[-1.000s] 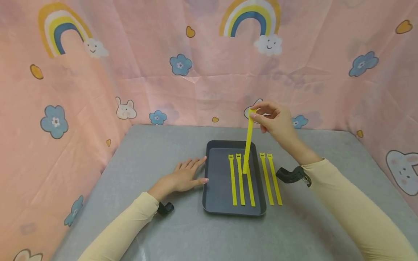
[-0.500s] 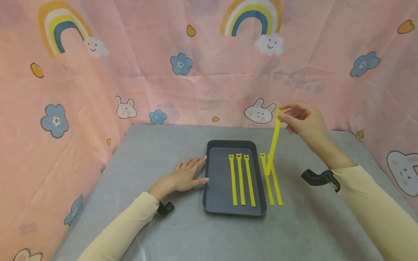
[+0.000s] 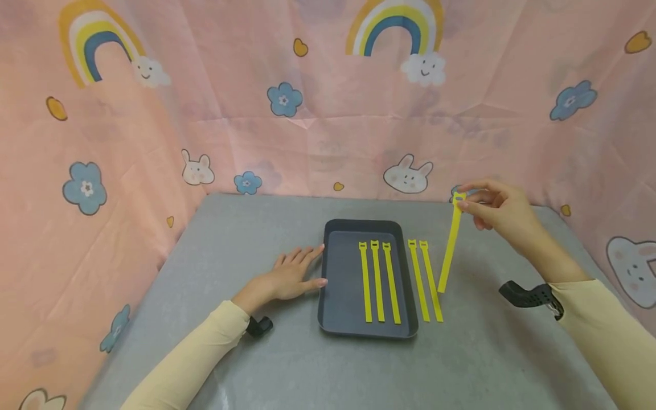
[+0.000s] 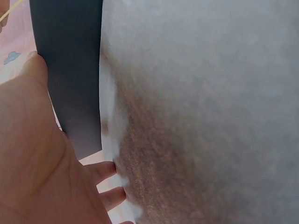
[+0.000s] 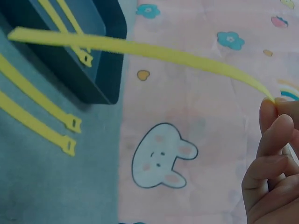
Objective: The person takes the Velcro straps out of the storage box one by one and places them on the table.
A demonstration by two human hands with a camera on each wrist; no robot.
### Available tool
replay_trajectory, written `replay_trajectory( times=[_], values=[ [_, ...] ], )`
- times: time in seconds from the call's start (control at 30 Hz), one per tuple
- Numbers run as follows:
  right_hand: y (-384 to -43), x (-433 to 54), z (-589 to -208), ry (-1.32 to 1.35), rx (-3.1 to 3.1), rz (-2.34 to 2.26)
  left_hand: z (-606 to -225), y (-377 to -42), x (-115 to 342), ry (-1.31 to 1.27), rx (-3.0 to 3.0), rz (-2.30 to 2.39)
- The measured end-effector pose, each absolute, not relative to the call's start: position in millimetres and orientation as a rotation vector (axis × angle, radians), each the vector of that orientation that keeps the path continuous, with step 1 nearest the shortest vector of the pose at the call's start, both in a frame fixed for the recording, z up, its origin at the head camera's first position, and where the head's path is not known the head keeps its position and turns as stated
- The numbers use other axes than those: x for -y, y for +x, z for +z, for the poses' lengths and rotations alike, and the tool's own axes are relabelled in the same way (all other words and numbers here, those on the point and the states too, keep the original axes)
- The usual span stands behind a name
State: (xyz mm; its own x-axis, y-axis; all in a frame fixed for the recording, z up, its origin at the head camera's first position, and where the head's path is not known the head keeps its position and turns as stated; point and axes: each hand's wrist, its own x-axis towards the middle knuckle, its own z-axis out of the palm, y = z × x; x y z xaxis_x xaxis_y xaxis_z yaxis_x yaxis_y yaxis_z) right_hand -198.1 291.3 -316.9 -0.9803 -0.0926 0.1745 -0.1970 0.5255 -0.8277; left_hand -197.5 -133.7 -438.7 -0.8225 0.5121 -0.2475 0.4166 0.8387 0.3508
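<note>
My right hand pinches the slotted head of a yellow hook-and-loop cable tie between thumb and fingertips. The tie hangs down over the table, right of the tray. In the right wrist view, the held tie stretches out from the fingertips in a slight curve. Three such ties lie side by side in the dark grey tray. Two more ties lie on the table just right of it. My left hand rests at the tray's left side, fingers spread, thumb and a fingertip touching the rim.
A grey table carries everything. Behind and to the sides hangs a pink curtain printed with rainbows, flowers and rabbits. A black wrist strap mount sticks out below my right wrist.
My right hand has carried the held tie rightward from over the tray, past the two ties on the table, and then lowered a little. The left hand and tray have stayed put.
</note>
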Motion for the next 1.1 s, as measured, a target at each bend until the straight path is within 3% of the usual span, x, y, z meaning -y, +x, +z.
replay_trajectory(
  times=[0.7,1.1],
  values=[
    [-189.0,-318.8,-370.6,0.143,2.844,1.536,-436.1,-196.7,133.4,0.701,-2.677,0.391],
    [-206.4,-320.1,-397.3,0.286,2.869,1.484,-438.2,-197.2,134.0,0.696,-2.674,0.388]
  ],
)
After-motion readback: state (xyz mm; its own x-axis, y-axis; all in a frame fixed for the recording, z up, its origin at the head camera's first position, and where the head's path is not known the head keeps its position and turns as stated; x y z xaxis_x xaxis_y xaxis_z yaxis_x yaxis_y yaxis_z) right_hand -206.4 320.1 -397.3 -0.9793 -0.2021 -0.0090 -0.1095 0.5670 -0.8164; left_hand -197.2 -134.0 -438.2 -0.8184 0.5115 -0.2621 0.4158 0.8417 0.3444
